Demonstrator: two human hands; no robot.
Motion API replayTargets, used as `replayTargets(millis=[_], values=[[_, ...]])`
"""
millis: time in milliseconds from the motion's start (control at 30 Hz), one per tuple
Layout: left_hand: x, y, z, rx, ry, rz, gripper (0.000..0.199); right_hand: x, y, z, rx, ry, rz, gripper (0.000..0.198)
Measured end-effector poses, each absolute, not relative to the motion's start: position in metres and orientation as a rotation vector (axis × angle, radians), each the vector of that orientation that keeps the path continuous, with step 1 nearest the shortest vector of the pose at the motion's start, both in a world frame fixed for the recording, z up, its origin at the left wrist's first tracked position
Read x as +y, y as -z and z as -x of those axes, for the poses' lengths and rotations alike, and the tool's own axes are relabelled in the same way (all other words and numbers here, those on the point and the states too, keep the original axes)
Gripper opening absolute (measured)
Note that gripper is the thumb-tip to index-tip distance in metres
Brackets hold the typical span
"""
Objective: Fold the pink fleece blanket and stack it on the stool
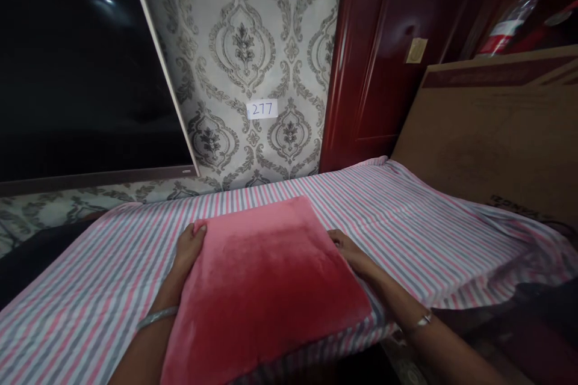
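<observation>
A red velvety cloth [271, 277], flat and squarish like a cushion cover, lies over the near edge of the striped sheet. Its far strip looks paler than the dark red near part. At the far left corner, my left hand [189, 245] pinches the edge, thumb on top and fingers mostly hidden beneath. My right hand [350, 249] is at the right edge, its fingers curled against the cloth and partly out of sight. Both wrists wear bangles.
A pink, grey and white striped sheet [406, 210] covers the surface. Behind it stand a dark screen [81, 72], patterned wallpaper with a "277" label [262, 109], and a red wooden door frame [356, 60]. At right are a large cardboard box [492, 132] and a plastic bottle [515, 18].
</observation>
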State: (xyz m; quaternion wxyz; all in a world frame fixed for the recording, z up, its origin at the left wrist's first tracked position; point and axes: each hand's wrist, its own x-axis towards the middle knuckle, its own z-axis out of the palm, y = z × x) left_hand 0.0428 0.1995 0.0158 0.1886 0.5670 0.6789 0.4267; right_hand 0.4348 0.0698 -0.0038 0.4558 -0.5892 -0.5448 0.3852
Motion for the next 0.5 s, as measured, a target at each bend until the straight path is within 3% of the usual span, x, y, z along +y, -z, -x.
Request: replayTargets(millis=[233, 400, 500], values=[[0.198, -0.016, -0.041, 1.9, -1.196, -1.609, 0.033, 0.045, 0.016, -0.434, -1.466, -0.79, 1.458, 0.035], [0.189, -0.025, -0.043, 1.827, -1.191, -1.617, 0.026, 0.044, 0.022, -0.43, -1.277, -0.894, 1.427, 0.047], [0.181, -0.033, -0.043, 1.761, -1.217, -1.484, 0.033, 0.037, 0.019, -0.429, -1.273, -0.929, 1.396, 0.049]])
